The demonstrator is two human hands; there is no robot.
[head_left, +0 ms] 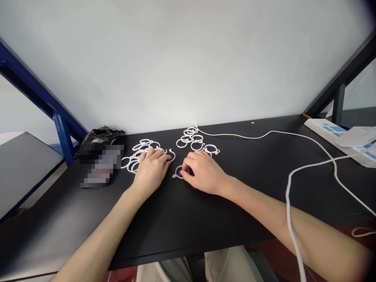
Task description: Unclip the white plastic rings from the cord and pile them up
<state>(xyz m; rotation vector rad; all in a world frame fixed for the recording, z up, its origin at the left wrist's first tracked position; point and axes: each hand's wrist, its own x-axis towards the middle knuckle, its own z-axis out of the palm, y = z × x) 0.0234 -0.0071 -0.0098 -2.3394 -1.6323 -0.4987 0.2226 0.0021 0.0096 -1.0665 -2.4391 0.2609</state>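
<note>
A heap of white plastic rings with small eyelets, like curtain rings (133, 166), lies left of centre on the black table. My left hand (151, 166) rests over the right side of that heap. Its thumb and fingertips close on one white ring (174, 155), which pokes out to the right. My right hand (202, 170) pinches another ring (177, 172) low over the table; the fingers cover part of it. Just beyond the right hand is a second group of rings (188, 139), looser than the first. A few rings are partly hidden by my hands.
A black plastic bag (102, 137) and a blurred-out packet (101, 168) lie at the left. From the back, a white cable (273, 132) runs rightward; another stretch crosses before my right forearm. A white-and-blue box (337, 137) sits far right. Blue frame bars (38, 90) rise at left.
</note>
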